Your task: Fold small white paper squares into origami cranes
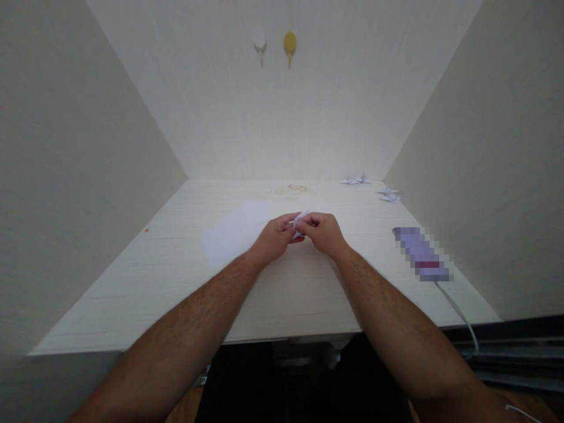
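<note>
Both hands — perhaps pinching folded paper

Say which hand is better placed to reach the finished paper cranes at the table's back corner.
Right hand: the paper cranes lie on its side; left hand would cross over. Both pinch the folded paper.

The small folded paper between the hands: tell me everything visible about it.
The folded paper piece is small, white and looks like thin paper, creased into a pointed shape. One tip sticks up and to the right above the knuckles. Both the left hand and right hand pinch it, just above the table. Most of it is hidden by fingers.
</note>
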### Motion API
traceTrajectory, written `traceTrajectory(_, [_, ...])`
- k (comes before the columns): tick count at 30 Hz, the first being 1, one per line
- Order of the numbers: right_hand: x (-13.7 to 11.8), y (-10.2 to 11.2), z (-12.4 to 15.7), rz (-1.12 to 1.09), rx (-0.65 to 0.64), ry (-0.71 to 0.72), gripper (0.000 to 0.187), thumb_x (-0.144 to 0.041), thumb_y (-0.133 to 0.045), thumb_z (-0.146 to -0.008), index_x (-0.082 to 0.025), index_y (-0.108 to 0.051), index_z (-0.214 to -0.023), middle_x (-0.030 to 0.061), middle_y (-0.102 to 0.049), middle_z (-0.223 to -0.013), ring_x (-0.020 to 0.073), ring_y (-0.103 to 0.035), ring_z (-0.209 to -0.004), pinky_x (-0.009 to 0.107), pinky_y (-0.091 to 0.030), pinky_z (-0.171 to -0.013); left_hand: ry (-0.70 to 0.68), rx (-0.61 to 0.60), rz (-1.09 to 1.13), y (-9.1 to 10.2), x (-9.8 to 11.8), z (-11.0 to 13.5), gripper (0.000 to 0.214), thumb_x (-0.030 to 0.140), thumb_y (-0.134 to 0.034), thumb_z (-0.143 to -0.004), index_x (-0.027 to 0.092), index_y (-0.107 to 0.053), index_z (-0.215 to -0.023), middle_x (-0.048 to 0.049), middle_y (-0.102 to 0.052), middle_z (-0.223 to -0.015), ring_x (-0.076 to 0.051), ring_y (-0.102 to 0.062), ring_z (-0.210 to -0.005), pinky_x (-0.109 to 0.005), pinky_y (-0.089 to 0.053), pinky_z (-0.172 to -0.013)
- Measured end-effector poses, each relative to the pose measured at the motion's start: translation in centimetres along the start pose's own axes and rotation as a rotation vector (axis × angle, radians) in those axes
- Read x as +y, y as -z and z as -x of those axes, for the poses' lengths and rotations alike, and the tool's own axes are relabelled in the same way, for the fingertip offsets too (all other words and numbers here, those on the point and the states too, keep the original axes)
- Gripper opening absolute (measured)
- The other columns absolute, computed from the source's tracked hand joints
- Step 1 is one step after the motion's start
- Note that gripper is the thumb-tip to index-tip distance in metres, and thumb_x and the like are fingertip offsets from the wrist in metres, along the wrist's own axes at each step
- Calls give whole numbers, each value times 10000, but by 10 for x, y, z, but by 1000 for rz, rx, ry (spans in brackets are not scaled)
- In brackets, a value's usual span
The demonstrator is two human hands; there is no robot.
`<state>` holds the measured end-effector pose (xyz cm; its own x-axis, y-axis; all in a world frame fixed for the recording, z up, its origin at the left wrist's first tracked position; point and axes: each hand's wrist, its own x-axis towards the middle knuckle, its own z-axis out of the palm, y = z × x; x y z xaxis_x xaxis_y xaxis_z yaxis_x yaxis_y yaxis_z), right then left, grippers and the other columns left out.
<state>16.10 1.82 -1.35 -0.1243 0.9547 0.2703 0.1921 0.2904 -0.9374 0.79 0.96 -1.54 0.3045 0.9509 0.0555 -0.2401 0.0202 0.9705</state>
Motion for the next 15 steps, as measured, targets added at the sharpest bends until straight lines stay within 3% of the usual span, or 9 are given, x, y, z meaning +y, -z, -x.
traceTrajectory(8, [7, 0, -1, 40, -22, 29, 118, -285, -669, -749, -177, -713, -771, 23, -721, -735, 139, -637, -651, 271, -507, -622, 63, 28, 90, -1, 0, -1, 404, 113, -643, -732, 130, -665, -1135, -85, -704, -1026, -185, -667, -936, -446, -545, -929])
traceTrajectory(11, [8, 0, 0, 136, -33, 93, 112, -223, -682, -728, -177, -720, -823, 14, -714, -740, 131, -615, -645, 261, -487, -614, 110, 89, 128, 0, 4, -1, 478, 58, -588, -703, 112, -633, -1176, -36, -680, -787, -162, -665, -818, -425, -560, -895])
traceTrajectory(15, [7, 2, 3, 288, -32, 215, 141, -104, -640, -715, -174, -724, -802, 4, -702, -750, 115, -571, -653, 256, -457, -644, 123, 146, 128, -2, 11, 1, 645, 11, -517, -699, 149, -529, -1329, 66, -521, -546, -104, -569, -602, -367, -584, -787])
